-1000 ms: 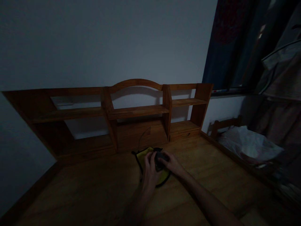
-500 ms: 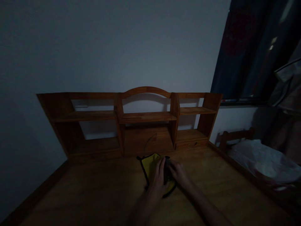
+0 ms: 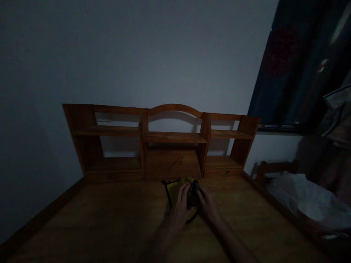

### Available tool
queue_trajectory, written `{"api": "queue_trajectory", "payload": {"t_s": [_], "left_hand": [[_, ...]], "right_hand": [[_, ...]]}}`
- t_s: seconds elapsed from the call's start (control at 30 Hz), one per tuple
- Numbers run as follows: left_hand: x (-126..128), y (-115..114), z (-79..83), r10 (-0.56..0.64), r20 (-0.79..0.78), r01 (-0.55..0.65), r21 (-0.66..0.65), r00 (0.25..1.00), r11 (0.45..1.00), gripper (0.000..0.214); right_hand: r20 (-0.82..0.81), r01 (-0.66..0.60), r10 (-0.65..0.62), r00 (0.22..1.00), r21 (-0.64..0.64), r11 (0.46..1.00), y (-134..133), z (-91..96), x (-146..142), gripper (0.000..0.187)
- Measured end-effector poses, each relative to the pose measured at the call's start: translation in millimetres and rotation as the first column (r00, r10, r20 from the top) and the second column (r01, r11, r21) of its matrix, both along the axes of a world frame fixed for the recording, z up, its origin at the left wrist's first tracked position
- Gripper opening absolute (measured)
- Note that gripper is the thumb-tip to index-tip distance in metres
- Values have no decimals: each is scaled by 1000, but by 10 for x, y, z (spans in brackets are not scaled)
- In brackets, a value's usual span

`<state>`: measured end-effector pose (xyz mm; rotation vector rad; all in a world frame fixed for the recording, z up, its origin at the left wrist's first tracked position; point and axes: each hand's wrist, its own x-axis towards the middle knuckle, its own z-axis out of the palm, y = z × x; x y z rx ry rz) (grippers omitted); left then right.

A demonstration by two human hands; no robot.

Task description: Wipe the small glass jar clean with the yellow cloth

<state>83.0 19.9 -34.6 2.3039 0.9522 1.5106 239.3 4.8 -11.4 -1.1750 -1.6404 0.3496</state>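
Note:
Between my hands is a small dark, shiny object, rounded below with a narrower top; the dim light hides its exact kind. My left hand curls around its left side. On its right, my right hand has its fingers closed against the upper part. Beneath lies a yellow cloth with black edging, spread on the wooden desk and partly covered by both hands.
A wooden shelf unit with several compartments stands along the back of the desk. Beyond the desk's right edge sits a whitish plastic bag near a wooden chair back. A dark window is at upper right.
The camera view has tilted slightly. The dark object shows more between my hands, and its top now leans to the right. Both hands stay on it above the cloth.

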Motion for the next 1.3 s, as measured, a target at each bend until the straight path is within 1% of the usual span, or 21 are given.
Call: {"api": "queue_trajectory", "payload": {"t_s": [0.1,0.13,0.17,0.2,0.23,0.27,0.33,0.4,0.43,0.47,0.57,0.63,0.77,0.83,0.97,1.07,1.13,1.23,1.3], "left_hand": [[6,51,-9,40,117,-53,109,992,993,74],[3,62,-8,47,144,-65,124,988,990,74],[-4,67,-4,51,141,-67,108,989,992,75],[-11,68,5,68,143,-83,103,987,991,75],[-19,65,17,87,150,-103,103,985,989,74],[-27,60,33,100,151,-115,100,983,988,73],[-43,45,72,118,172,-132,73,978,989,73],[-59,25,115,141,181,-156,67,973,986,75],[-67,14,136,148,177,-163,72,973,984,74],[-76,4,154,136,162,-151,83,977,985,71],[-101,-17,184,75,126,-89,112,989,990,63],[-112,-11,171,70,115,-83,114,991,990,62],[-116,40,86,68,99,-77,97,993,992,64],[-110,64,49,78,97,-87,97,992,991,65],[-98,64,47,80,105,-90,100,991,991,66],[-98,39,80,54,85,-61,82,995,995,65],[-104,21,99,38,77,-44,73,996,996,63],[-122,-5,125,45,66,-49,52,997,997,62],[-134,-14,137,71,75,-74,33,995,997,63]], "right_hand": [[-107,-44,43,993,-4,999,-19,50,-73,31],[-155,-68,64,986,-21,997,-9,54,-95,30],[-225,-87,75,972,-44,995,9,49,-113,29],[-317,-116,88,944,-69,991,36,36,-128,29],[-418,-176,119,901,-100,979,68,18,-137,29],[-535,-232,135,834,-118,965,103,-3,-142,30],[-726,-358,153,670,-136,924,166,-42,-136,32],[-821,-470,174,544,-126,874,195,-61,-114,35],[-839,-512,184,511,-125,850,195,-62,-100,36],[-845,-548,197,497,-129,826,185,-58,-84,37],[-834,-625,257,488,-129,770,133,-32,-45,39],[-822,-640,277,497,-132,757,110,-23,-29,43],[-802,-628,275,531,-153,763,130,-53,-12,50],[-801,-628,273,532,-158,762,156,-81,-6,52],[-801,-619,270,535,-153,771,193,-124,2,51],[-785,-592,256,564,-168,788,217,-143,-7,53],[-774,-548,226,591,-180,817,247,-165,-24,55],[-729,-390,129,672,-201,898,316,-218,-53,47],[-700,-300,76,710,-204,932,358,-250,-63,39]]}}
